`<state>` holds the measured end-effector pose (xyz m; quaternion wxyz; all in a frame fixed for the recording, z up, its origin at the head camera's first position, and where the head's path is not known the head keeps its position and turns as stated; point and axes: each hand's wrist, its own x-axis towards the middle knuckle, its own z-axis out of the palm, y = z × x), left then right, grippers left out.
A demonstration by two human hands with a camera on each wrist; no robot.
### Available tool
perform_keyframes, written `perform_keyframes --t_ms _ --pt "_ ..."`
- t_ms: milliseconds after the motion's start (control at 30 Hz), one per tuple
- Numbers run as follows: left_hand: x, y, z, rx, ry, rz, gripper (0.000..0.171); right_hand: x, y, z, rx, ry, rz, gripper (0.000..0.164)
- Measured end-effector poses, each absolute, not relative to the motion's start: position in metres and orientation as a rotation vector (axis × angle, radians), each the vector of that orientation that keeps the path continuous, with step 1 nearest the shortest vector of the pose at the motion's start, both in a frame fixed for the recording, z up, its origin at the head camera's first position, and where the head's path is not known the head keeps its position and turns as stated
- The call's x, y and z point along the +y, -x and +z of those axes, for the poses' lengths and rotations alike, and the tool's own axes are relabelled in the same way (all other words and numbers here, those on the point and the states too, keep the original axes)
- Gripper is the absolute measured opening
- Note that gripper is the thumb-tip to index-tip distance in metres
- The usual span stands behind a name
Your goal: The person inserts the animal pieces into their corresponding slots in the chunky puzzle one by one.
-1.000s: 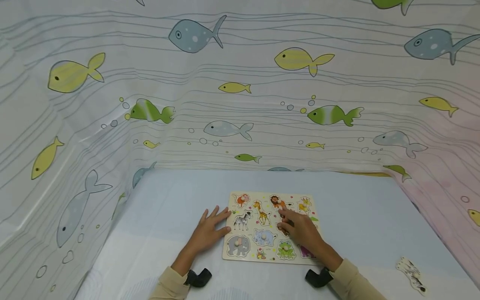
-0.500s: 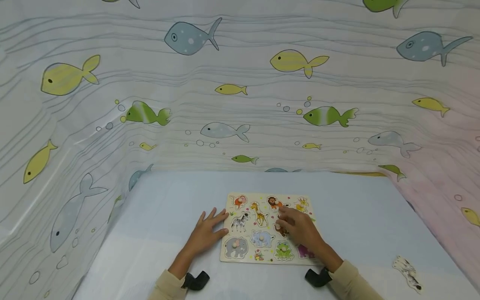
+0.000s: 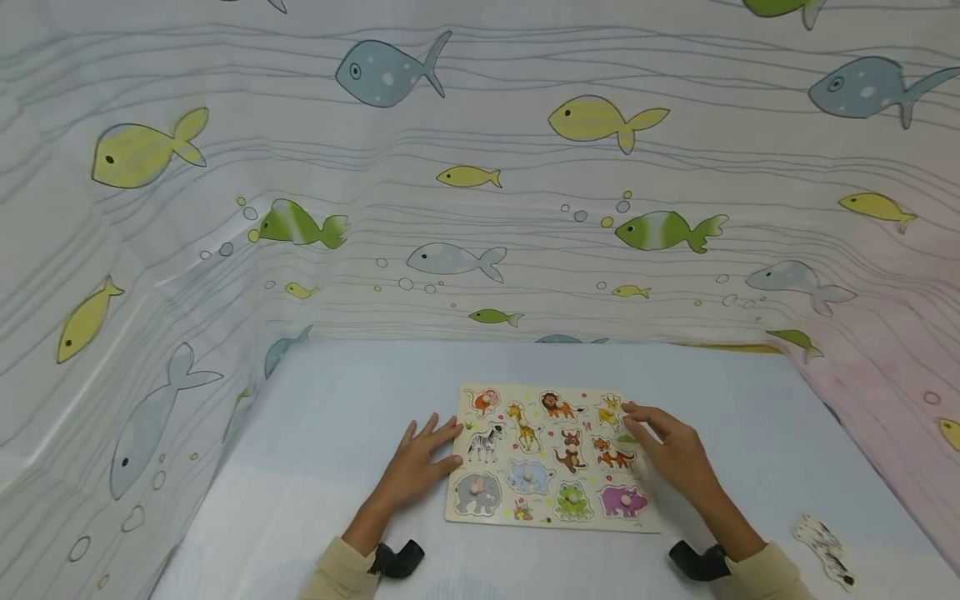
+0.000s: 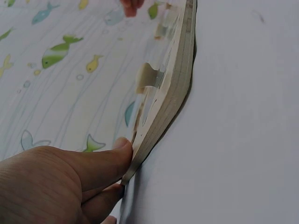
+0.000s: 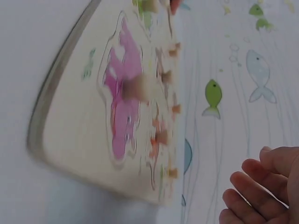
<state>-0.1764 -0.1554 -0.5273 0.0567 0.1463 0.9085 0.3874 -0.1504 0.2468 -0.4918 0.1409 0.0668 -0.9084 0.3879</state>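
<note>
A wooden knob puzzle board (image 3: 540, 522) with animal pictures lies flat on the table. My left hand (image 3: 416, 462) rests at its left edge, fingers spread, and in the left wrist view the thumb (image 4: 122, 148) touches the edge. My right hand (image 3: 675, 454) hovers by the right edge with nothing in it; its fingers look loosely bent in the right wrist view. Near it on the board are the tiger piece (image 3: 612, 454), the kangaroo piece (image 3: 572, 454) and the purple hippo piece (image 3: 622, 501). The zebra space (image 3: 486, 442) shows a zebra picture without a visible knob.
A loose zebra piece (image 3: 823, 550) lies on the table at the front right, away from the board. The table (image 3: 360, 383) has a pale cover. Fish-patterned cloth (image 3: 457, 217) rises behind it and along both sides.
My right hand has moved right, off the kangaroo and tiger pieces, to the board's right edge. Those pieces now show fully. My left hand stays at the left edge.
</note>
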Motion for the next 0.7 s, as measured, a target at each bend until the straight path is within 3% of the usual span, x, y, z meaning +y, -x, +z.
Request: perform_keyframes --t_ms 333,600,700 --pt "-0.152 0.177 -0.525 2.760 -0.472 1.190 0.055 0.341 0.110 -0.472 -2.743 -0.041 0.956 0.031" --pt "-0.149 0.179 -0.523 2.762 -0.495 1.185 0.055 0.407 0.075 -0.465 -3.113 0.290 0.880 0.065" --pt "-0.149 0.180 -0.522 2.767 -0.515 1.178 0.055 0.422 0.064 -0.470 -3.171 0.355 0.832 0.070"
